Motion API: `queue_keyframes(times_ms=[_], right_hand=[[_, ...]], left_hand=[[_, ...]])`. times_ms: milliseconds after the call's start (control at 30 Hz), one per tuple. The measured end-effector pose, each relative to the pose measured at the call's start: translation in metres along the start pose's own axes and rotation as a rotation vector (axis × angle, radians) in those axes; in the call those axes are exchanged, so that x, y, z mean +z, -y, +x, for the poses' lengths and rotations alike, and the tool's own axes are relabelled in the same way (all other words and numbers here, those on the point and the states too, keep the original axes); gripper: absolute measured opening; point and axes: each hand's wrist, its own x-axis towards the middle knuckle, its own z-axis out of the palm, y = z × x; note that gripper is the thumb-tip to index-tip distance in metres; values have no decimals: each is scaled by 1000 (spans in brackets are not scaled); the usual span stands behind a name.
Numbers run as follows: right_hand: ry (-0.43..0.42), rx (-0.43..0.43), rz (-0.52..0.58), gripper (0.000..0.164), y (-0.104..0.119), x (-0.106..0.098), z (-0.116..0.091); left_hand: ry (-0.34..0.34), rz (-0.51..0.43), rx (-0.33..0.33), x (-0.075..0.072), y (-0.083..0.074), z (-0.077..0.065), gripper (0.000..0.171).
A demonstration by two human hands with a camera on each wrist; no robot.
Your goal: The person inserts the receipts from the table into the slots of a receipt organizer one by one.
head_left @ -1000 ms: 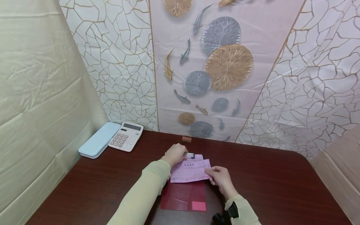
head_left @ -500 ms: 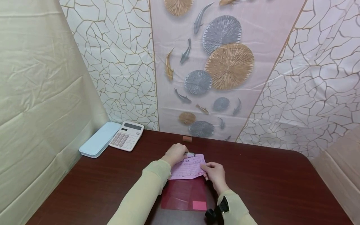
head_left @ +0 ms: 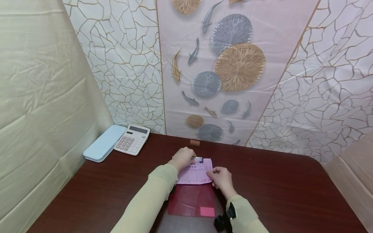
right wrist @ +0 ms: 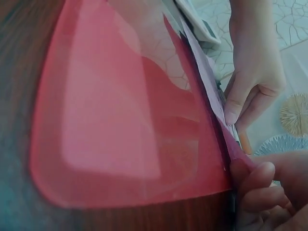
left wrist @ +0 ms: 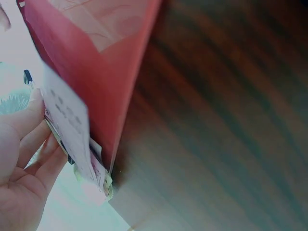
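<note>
A translucent red clipboard [head_left: 189, 200] lies on the table, a bright pink rectangle at its lower right corner. Pink printed slips [head_left: 193, 174] cover its upper half, beneath a metal clip [head_left: 199, 160]. My left hand [head_left: 183, 158] grips the clip end; in the left wrist view, the thumb of the left hand [left wrist: 29, 154] is on the clip side and the fingers are behind. With thumb and fingers, my right hand [head_left: 222, 181] pinches the slips' right edge. In the right wrist view the right hand [right wrist: 264, 192] holds the slip corner close to the board.
A white calculator [head_left: 132, 139] and a light blue case [head_left: 105, 143] sit at the table's back left. A small brown block [head_left: 195, 142] is near the back edge. Patterned cloth [head_left: 233, 71] hangs behind the dark wooden table [head_left: 276, 187].
The right hand has moved left and slightly up with the slip, which now lines up with the slip under the clip. The left hand stays at the clip.
</note>
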Motion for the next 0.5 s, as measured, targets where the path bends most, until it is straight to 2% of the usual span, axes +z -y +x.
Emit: queue_keyframes(times_ms=[167, 367, 500], right_hand=[[30, 21, 9, 19, 0, -1, 1], [73, 84, 105, 20, 2, -1, 1], [83, 104, 145, 20, 4, 0, 2]], left_hand=[[-14, 5, 27, 2, 3, 2, 11], [-17, 18, 72, 4, 7, 2, 12], [-21, 18, 69, 5, 7, 2, 15]])
